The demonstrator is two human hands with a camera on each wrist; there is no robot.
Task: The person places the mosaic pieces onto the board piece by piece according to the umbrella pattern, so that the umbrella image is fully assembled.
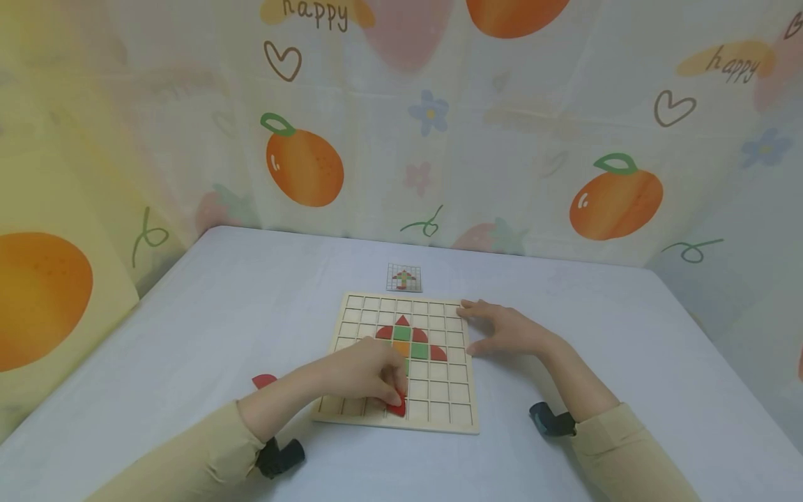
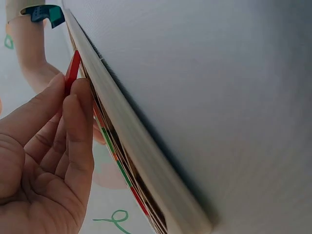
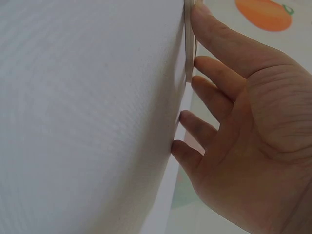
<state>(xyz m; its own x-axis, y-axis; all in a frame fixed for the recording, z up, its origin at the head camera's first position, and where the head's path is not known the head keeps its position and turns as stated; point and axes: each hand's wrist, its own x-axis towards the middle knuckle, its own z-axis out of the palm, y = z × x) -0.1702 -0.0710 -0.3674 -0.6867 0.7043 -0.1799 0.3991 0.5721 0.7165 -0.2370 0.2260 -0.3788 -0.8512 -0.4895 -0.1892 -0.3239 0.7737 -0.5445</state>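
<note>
My left hand pinches a red quarter-circle tile between thumb and fingertips, low over the front rows of a wooden grid board. The left wrist view shows the same red tile tilted, close against the board. My right hand has its fingers spread, thumb and fingertips at the board's right edge. On the board lie an orange square, green squares, a red triangle and red rounded tiles. My left hand hides part of the pattern.
A small pattern card lies behind the board, showing a similar red and green figure. One loose red tile rests on the white tablecloth left of the board, partly behind my left forearm. A printed curtain hangs beyond the table's back edge.
</note>
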